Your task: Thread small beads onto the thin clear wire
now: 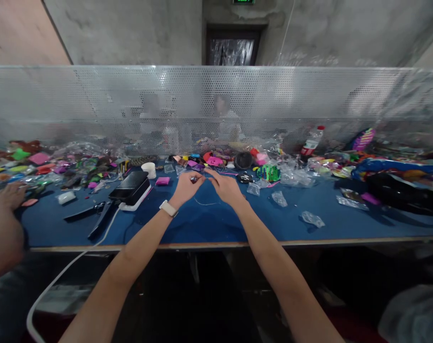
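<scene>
Small dark bead-like piece [194, 179], pinched at the fingertips of the left hand [186, 186], held just above the blue tabletop [209, 224] in the middle of the view. It is too small and blurred to name more closely; it looks dark with a faint glint. The right hand [226, 186] is just beside it, to its right, fingers narrowed and almost meeting the left fingertips, so both hands are about equally near. A fine, pale thread or wire [206, 203] curves on the tabletop just below the two hands; whether it joins the held piece cannot be told, and whether the right fingers hold anything cannot be told. A pale watch [168, 208] sits on the left wrist. Left of the hands lies a black device on a white base [131, 187], with a white cable [62, 274] running off the near edge. Bright plastic pieces and clear bags [311, 218] are scattered behind. Another person's hand [5, 196] rests at the far left
</scene>
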The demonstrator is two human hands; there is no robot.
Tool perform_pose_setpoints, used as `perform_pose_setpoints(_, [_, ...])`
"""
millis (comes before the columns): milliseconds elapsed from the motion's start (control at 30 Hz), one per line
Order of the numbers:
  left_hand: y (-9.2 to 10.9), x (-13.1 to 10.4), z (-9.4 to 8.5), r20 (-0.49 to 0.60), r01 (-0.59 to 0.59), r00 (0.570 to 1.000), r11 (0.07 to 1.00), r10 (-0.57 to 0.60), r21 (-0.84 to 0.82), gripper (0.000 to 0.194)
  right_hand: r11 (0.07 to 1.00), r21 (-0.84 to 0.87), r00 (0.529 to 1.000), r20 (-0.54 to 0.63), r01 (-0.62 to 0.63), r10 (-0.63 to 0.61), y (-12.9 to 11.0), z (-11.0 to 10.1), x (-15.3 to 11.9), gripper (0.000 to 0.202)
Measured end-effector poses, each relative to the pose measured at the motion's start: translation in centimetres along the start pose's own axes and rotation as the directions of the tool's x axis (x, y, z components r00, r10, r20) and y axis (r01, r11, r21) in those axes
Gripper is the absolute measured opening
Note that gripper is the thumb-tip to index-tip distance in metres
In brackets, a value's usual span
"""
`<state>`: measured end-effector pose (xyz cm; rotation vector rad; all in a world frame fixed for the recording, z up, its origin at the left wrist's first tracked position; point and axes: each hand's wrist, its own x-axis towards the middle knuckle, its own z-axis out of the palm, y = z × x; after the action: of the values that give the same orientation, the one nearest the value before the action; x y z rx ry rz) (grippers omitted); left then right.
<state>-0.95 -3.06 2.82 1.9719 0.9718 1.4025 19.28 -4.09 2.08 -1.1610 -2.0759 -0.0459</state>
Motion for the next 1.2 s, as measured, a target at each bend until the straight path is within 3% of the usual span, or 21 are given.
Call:
perform_pose_setpoints(367, [1.0,-0.5,-0.1,-0.025,-0.199,0.978,0.964,0.207,0.176,0.02,0.99,-0.123,0.993,-0.077,0.074,-0.084,-0.1,0.1,-0.2,0.041])
perform_pose_setpoints(633, [1.6,-0.8,-0.3,-0.049,-0.243,0.966,0.953,0.255,0.181,0.025,0.984,0.123,0.991,-0.055,0.128,-0.122,0.1,-0.1,-0.2,0.038])
perform_pose_setpoints(833, [1.5,-0.8,-0.3,-0.056,-0.224,0.97,0.961,0.236,0.163,0.026,0.961,0.248,0.992,-0.041,0.124,-0.118,0.7,0.2,0.1,0.04])
perform_pose_setpoints(933, [1.2,-0.7,-0.2,-0.055,-0.193,0.978,0.974,0.2,0.117,0.023,0.971,0.2,0.991,-0.042,0.134,-0.129,0.6,-0.1,0.0,0.027])
perform_pose_setpoints(1100, [0.4,-0.4,-0.2,-0.065,-0.14,0.987,0.984,0.148,0.115,0.021,0.984,0.081,0.987,-0.054,0.156,-0.152,0.2,-0.9,-0.3,0.052])
perform_pose_setpoints(1200, [0.5,-0.4,-0.1,-0.041,-0.159,0.985,0.977,0.166,0.143,0.022,0.979,0.021,0.976,-0.082,0.204,-0.202,0.3,-1.2,-0.2,0.034])
